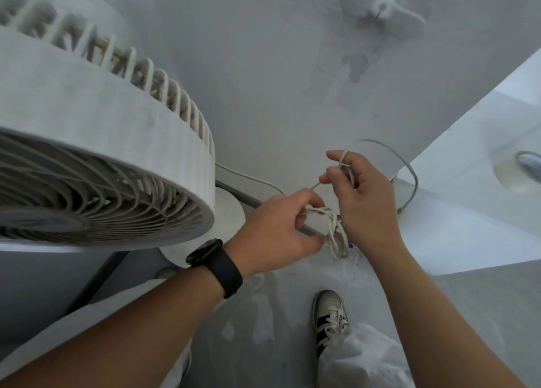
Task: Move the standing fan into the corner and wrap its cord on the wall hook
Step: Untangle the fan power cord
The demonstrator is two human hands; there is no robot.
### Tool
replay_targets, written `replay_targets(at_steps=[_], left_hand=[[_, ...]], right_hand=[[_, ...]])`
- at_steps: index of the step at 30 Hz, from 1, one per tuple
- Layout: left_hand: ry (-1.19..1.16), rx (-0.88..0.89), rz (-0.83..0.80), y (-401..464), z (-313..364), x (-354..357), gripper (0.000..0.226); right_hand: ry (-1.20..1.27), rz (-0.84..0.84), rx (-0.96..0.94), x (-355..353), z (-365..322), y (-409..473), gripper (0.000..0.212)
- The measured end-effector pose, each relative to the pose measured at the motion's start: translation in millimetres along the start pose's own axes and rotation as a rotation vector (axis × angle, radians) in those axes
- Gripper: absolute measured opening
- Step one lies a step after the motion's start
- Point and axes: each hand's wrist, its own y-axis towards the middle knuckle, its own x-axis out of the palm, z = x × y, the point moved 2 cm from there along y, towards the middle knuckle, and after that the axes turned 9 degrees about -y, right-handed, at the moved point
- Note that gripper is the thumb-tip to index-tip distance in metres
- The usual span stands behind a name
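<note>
gripping cord (336, 229), both hands beside fan (102, 142)

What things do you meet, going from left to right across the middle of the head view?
Fan head → left hand → bundled cord → right hand → grey cable loop → white ledge

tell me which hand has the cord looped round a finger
The right hand: a strand of the white cord loops over its raised index finger. The left hand, the one with the black watch, grips the bundled coils instead.
</note>
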Motion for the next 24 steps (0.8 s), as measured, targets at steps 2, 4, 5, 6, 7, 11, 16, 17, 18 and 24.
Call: replay_targets(at_steps=[2, 4, 5, 6, 7, 11, 16, 17, 18, 24], left_hand=[[0.0, 0.002, 0.029, 0.8, -2.9, 1.1, 0.015], [-0.153, -0.029, 0.099, 1.6, -5.9, -1.4, 0.016], [-0.245, -0.051, 0.145, 2.3, -6.5, -3.7, 0.026], [-0.31, -0.076, 0.187, 3.3, -6.5, -5.9, 0.034], [-0.345, -0.107, 0.219, 3.9, -5.8, -6.9, 0.037], [-0.318, -0.25, 0.218, 7.1, -13.3, -3.8, 0.027], [-0.21, -0.275, 0.179, 4.4, -15.5, -5.4, 0.044], [-0.262, -0.266, 0.207, 4.9, -12.8, -6.3, 0.039], [-0.338, -0.26, 0.23, 6.3, -11.5, -6.2, 0.033], [-0.6, -0.331, 0.253, 8.2, -10.8, -2.5, 0.027]], right_hand=[[-0.138, -0.018, -0.007, 0.4, 4.8, 1.3, 0.025], [-0.282, -0.056, -0.007, -1.9, 8.3, 3.3, 0.025], [-0.316, -0.079, 0.008, -4.4, 8.8, 4.4, 0.024], [-0.299, -0.108, 0.038, -6.8, 8.3, 5.4, 0.023], [-0.238, -0.144, 0.076, -8.7, 6.9, 5.6, 0.023], [-0.15, -0.261, 0.121, -6.1, 4.6, 1.2, 0.033], [-0.116, -0.337, 0.048, -3.1, 5.2, 0.4, 0.025], [-0.103, -0.336, 0.024, -2.5, 3.7, 0.0, 0.024], [-0.107, -0.338, -0.007, -1.6, 2.5, -0.4, 0.023], [-0.34, -0.413, -0.235, 9.9, 0.5, -5.8, 0.028]])
